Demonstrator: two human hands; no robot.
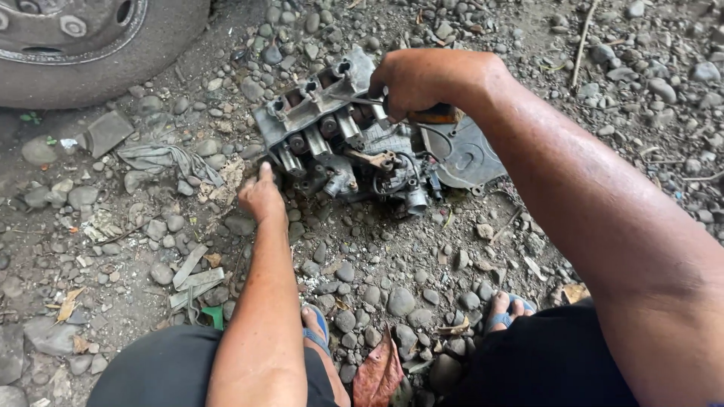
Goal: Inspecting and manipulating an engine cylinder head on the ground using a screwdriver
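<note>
Clenching a screwdriver [434,114], right hand [422,79]'s grip; left hand [262,197] loosely curled, touching engine part [354,147].

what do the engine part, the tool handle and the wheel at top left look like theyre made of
Engine part: looks like cast metal, dull grey and grimy, with pale ports and steel-looking tubes. Tool handle in the right hand: orange-brown and smooth, maybe plastic or wood; too little shows. Wheel: grey metal rim with bolts, inside a matt black tyre that looks like rubber. The left hand steadies the part.
</note>
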